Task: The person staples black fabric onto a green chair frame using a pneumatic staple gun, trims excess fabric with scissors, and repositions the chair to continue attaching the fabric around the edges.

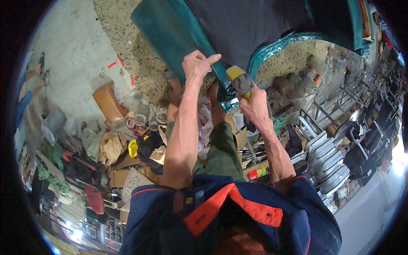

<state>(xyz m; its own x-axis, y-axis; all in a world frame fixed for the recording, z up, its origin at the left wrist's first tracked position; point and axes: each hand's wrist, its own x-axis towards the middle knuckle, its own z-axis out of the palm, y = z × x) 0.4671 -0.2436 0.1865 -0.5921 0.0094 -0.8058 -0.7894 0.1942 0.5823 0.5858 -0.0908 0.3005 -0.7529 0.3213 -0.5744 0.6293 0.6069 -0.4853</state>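
A large upholstered piece of furniture with a shiny green cover [163, 36] and a black backing cloth [248, 29] stands in front of me. My right hand [255, 104] is wrapped round a yellow and grey staple gun [242, 80]. The gun's head rests at a narrow green corner, where the cover is gathered in folds; its nose is hidden. My left hand [199, 67] is at the seam between the green side and the black cloth. Its fingers are curled in and one digit points right; anything inside them is hidden.
An orange-brown curved cushion [107, 102] lies on the floor at left. Plastic jars [139, 119], a brown paper bag [112, 147] and cardboard surround my legs. Stacked metal chair frames [325, 159] crowd the right. Another person's limbs [29, 91] show at far left.
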